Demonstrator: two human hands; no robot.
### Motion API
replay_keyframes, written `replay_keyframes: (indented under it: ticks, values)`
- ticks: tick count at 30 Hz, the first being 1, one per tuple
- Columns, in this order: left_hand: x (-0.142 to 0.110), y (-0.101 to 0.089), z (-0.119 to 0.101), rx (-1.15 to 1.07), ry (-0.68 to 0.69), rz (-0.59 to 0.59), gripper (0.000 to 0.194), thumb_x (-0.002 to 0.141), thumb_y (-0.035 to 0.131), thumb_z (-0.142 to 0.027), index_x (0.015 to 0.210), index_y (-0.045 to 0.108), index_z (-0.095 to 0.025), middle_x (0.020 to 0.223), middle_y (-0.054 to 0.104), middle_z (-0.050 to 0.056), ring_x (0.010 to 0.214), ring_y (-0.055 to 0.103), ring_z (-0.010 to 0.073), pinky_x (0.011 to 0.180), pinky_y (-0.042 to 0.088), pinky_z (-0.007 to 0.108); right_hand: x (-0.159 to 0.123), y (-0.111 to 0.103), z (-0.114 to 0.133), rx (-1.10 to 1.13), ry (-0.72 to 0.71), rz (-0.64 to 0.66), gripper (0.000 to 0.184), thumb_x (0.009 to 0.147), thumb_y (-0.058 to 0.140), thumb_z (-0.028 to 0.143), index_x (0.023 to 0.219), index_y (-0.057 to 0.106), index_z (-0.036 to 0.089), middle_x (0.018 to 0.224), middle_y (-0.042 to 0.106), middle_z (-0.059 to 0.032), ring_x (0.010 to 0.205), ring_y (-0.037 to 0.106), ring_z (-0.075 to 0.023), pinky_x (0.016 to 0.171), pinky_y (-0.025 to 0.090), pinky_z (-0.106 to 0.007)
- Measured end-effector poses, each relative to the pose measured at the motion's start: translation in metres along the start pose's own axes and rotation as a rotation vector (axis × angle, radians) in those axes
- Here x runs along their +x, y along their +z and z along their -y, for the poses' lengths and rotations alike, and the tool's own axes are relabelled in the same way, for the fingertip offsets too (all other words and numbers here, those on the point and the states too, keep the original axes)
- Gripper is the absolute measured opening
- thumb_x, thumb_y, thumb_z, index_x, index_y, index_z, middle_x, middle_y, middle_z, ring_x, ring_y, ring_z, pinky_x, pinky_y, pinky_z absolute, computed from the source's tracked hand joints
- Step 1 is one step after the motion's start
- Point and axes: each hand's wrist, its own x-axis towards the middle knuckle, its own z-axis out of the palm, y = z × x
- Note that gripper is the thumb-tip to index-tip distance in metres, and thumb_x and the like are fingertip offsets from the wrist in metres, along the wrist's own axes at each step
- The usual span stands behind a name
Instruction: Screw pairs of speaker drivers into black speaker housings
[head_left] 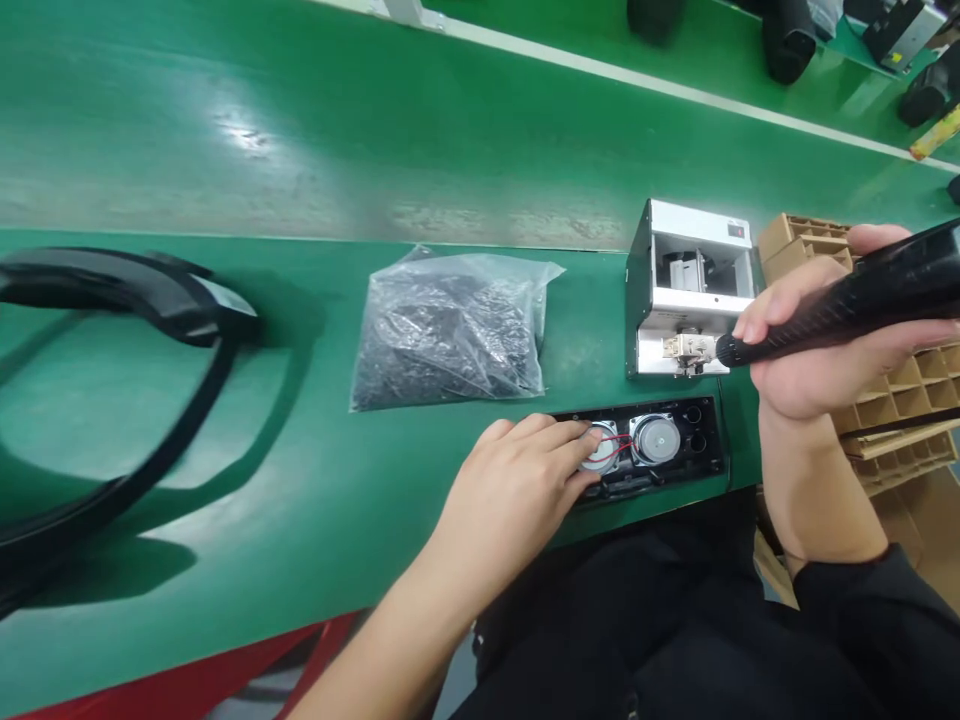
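Observation:
A black speaker panel (611,487) lies on the green bench, with two round speakers (658,438) set in it and joined by red wires. My left hand (529,465) is closed over the panel's left end, fingertips on the nearer speaker. In my right hand (806,345) is a black electric screwdriver (847,300), gripped around its body. Its nose points left at the metal outlet of a silver and black screw feeder (701,298); the bit's exact contact cannot be made out.
A clear plastic bag (454,330) of dark parts lies behind my left hand. Farther left is a curved black frame (172,430), blurred. Cardboard divider trays (900,400) are stacked at right. A raised green shelf edge (487,215) runs along the back.

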Motion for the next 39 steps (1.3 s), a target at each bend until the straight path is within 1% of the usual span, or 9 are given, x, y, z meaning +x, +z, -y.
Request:
replay_keyframes:
  ticks: [5, 11, 17, 21, 26, 29, 32, 36, 39]
  values:
    - [-0.001, 0.001, 0.000, 0.000, -0.003, -0.007, 0.023, 0.107, 0.067, -0.028, 0.122, 0.084, -0.022, 0.122, 0.086, 0.009, 0.101, 0.076, 0.0286, 0.077, 0.048, 0.042, -0.003, -0.002, -0.014, 0.087, 0.024, 0.144, 0.058, 0.087, 0.063, 0.087, 0.104, 0.065, 0.031, 0.059, 0.059, 0.0067, 0.038, 0.053, -0.0165, 0.033, 0.040, -0.032]
    - [-0.001, 0.002, -0.001, -0.011, -0.021, 0.008, 0.026, 0.107, 0.066, -0.029, 0.124, 0.084, -0.022, 0.124, 0.086, 0.010, 0.103, 0.077, 0.0285, 0.077, 0.051, 0.044, -0.003, 0.001, -0.011, 0.103, 0.054, 0.228, 0.063, 0.085, 0.068, 0.087, 0.115, 0.070, 0.031, 0.058, 0.062, 0.0054, 0.036, 0.051, -0.0169, 0.032, 0.036, -0.034]
    - [-0.002, 0.003, 0.000, -0.016, -0.020, 0.011, 0.024, 0.106, 0.069, -0.029, 0.124, 0.083, -0.023, 0.126, 0.086, 0.009, 0.104, 0.076, 0.0289, 0.078, 0.048, 0.042, -0.004, 0.010, -0.012, 0.027, 0.077, 0.193, 0.069, 0.085, 0.060, 0.093, 0.120, 0.069, 0.034, 0.057, 0.058, 0.0085, 0.034, 0.047, -0.0149, 0.032, 0.034, -0.033]
    - [0.000, 0.001, -0.001, -0.032, -0.031, 0.027, 0.024, 0.104, 0.072, -0.028, 0.124, 0.083, -0.022, 0.126, 0.085, 0.009, 0.105, 0.076, 0.0297, 0.079, 0.047, 0.042, -0.009, 0.007, 0.007, 0.061, 0.174, 0.109, 0.077, 0.081, 0.059, 0.098, 0.119, 0.071, 0.031, 0.054, 0.059, 0.0079, 0.034, 0.045, -0.0150, 0.031, 0.034, -0.031]
    - [0.002, 0.000, -0.005, -0.036, -0.042, 0.050, 0.023, 0.103, 0.074, -0.027, 0.124, 0.082, -0.023, 0.126, 0.085, 0.008, 0.105, 0.074, 0.0285, 0.080, 0.043, 0.041, -0.040, -0.012, 0.051, 0.155, 0.339, 0.236, 0.062, 0.082, 0.077, 0.084, 0.120, 0.076, 0.035, 0.061, 0.069, 0.0031, 0.040, 0.057, -0.0193, 0.039, 0.053, -0.035]
    - [0.003, -0.001, -0.007, -0.035, -0.042, 0.050, 0.022, 0.103, 0.076, -0.027, 0.123, 0.082, -0.022, 0.125, 0.085, 0.007, 0.103, 0.073, 0.0280, 0.080, 0.042, 0.041, -0.070, -0.014, 0.066, 0.154, 0.329, 0.220, 0.050, 0.090, 0.077, 0.072, 0.123, 0.078, 0.035, 0.061, 0.070, 0.0020, 0.042, 0.059, -0.0201, 0.043, 0.058, -0.038]
    - [0.002, -0.001, -0.008, -0.029, -0.029, 0.037, 0.023, 0.102, 0.076, -0.027, 0.124, 0.081, -0.021, 0.126, 0.085, 0.008, 0.105, 0.072, 0.0276, 0.080, 0.042, 0.041, -0.097, -0.009, 0.063, 0.190, 0.300, 0.213, 0.045, 0.097, 0.069, 0.069, 0.124, 0.077, 0.034, 0.062, 0.070, 0.0021, 0.042, 0.059, -0.0207, 0.042, 0.057, -0.040]
    - [0.002, 0.000, -0.010, -0.023, -0.027, 0.022, 0.019, 0.102, 0.076, -0.026, 0.120, 0.081, -0.022, 0.123, 0.085, 0.007, 0.104, 0.071, 0.0268, 0.079, 0.040, 0.040, -0.115, -0.003, 0.043, 0.287, 0.151, 0.280, 0.073, 0.096, 0.050, 0.087, 0.130, 0.073, 0.027, 0.069, 0.071, 0.0004, 0.047, 0.060, -0.0189, 0.042, 0.056, -0.038]
    - [0.003, -0.001, -0.012, -0.032, -0.042, 0.033, 0.017, 0.100, 0.081, -0.027, 0.115, 0.080, -0.022, 0.120, 0.085, 0.006, 0.102, 0.071, 0.0264, 0.078, 0.039, 0.041, -0.118, -0.003, 0.029, 0.302, 0.121, 0.309, 0.080, 0.097, 0.043, 0.090, 0.134, 0.070, 0.025, 0.071, 0.071, 0.0005, 0.048, 0.061, -0.0175, 0.043, 0.057, -0.036]
